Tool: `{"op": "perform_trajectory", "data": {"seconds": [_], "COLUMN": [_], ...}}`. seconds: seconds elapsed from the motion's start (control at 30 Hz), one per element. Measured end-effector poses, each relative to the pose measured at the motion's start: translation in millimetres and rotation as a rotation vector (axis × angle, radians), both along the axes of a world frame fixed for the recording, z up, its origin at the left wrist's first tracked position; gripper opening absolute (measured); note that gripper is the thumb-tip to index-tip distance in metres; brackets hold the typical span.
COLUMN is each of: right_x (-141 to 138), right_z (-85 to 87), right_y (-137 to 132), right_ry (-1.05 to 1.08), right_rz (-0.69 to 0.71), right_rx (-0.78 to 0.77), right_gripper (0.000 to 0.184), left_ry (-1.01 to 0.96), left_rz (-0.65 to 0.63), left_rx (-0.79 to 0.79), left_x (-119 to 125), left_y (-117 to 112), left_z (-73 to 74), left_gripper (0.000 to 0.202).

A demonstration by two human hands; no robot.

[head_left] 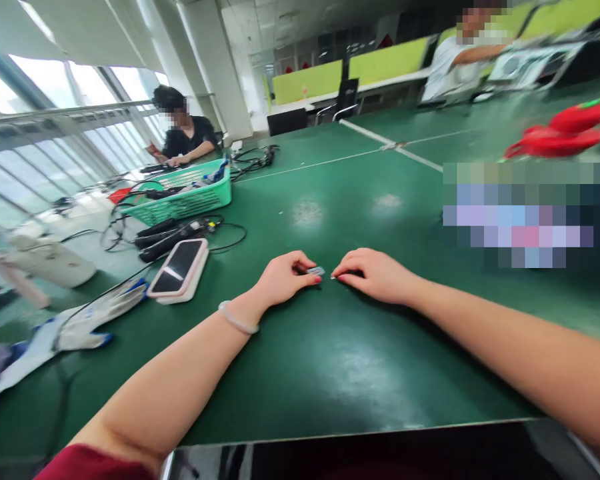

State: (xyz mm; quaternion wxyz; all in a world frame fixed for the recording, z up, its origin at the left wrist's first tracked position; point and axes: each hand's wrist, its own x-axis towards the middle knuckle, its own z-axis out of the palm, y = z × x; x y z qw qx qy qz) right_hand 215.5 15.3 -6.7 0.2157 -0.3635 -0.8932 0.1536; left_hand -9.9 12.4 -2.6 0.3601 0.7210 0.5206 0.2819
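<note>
Just above the green tabletop (280, 347), my left hand (286, 275) pinches a small pale grey-blue flat piece (317, 271) between thumb and fingertips; it is too small and blurred to name. A short gap to its right, my right hand (373, 275) is closed in a pinch on a tiny whitish thing (333, 277), mostly hidden by the fingertips. The two hands face each other without touching. A pale bracelet (237, 319) circles my left wrist.
Left of my hands lie a phone (180, 263) on a white box, work gloves (87, 320) and black cabled devices (173, 241). Behind stands a green basket (180, 203); a red object (555, 137) is at right. One person (187, 130) sits far left, another (455, 63) far right.
</note>
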Motion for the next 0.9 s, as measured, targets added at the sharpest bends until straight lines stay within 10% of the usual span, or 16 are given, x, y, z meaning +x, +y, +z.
{"op": "perform_trajectory", "data": {"seconds": [0.33, 0.53, 0.9], "right_x": [0, 0, 4], "right_z": [18.4, 56.2, 15.4], "right_y": [-18, -69, -32], "right_ry": [0.011, 0.182, 0.090], "right_rz": [-0.074, 0.346, 0.072], "right_rx": [-0.035, -0.078, -0.004], "right_gripper": [0.021, 0.018, 0.021], "left_ry": [0.042, 0.084, 0.093], "left_rz": [-0.020, 0.025, -0.002], "left_rx": [0.011, 0.013, 0.049], "left_x": [11, 16, 15], "left_y": [4, 4, 4], "left_z": [-0.6, 5.0, 4.8], "left_gripper": [0.031, 0.030, 0.033]}}
